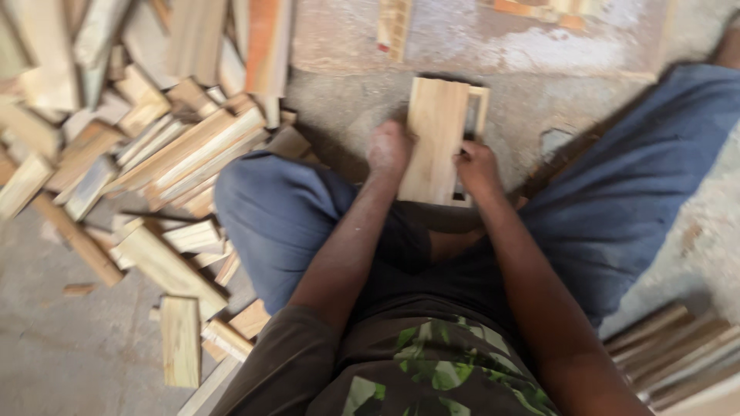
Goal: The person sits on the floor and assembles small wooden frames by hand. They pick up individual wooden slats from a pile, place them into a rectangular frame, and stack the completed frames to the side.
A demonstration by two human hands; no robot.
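I sit on the floor with my legs in blue trousers spread apart. Between them I hold a flat pale wooden board (433, 139) upright over a small wooden frame (479, 108). My left hand (388, 148) grips the board's left edge. My right hand (476, 168) closes on its lower right edge, against the frame. The picture is blurred by motion.
A large heap of short wooden offcuts (146, 154) spreads over the concrete floor on my left. A single plank (180, 340) lies near my left knee. Several long wooden strips (678, 354) lie at the lower right. More boards (395, 27) rest farther ahead.
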